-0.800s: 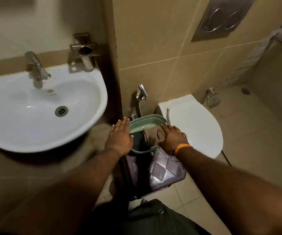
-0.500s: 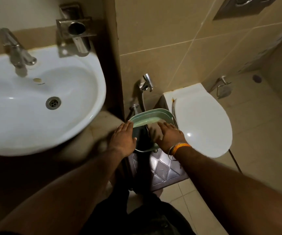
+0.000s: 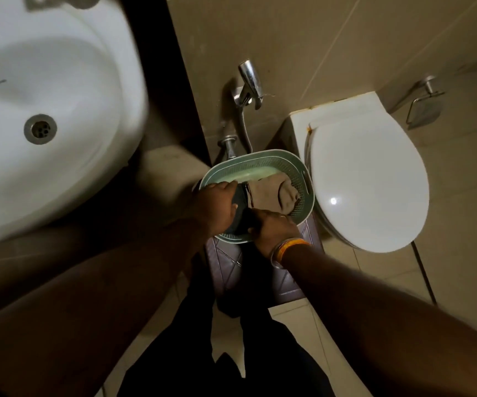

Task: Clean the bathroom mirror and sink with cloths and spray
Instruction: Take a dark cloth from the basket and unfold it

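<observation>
A pale green plastic basket (image 3: 294, 164) sits on a dark quilted stool between the sink and the toilet. Inside lie a beige cloth (image 3: 273, 194) on the right and a dark cloth (image 3: 241, 203) on the left. My left hand (image 3: 217, 207) curls over the dark cloth at the basket's left rim. My right hand (image 3: 274, 229) grips the same dark cloth from the near side, an orange band on its wrist. The white sink (image 3: 68, 110) fills the upper left. No spray bottle or mirror is in view.
A white toilet (image 3: 366, 179) with its lid down stands right of the basket. A chrome hand sprayer (image 3: 250, 81) and hose hang on the tiled wall behind. The dark quilted stool (image 3: 225, 267) stands on beige floor tiles. My dark trousers show below.
The view tilted down and closer. Both hands moved from resting flat on the basket and beige cloth onto the dark cloth, and their fingers closed on it.
</observation>
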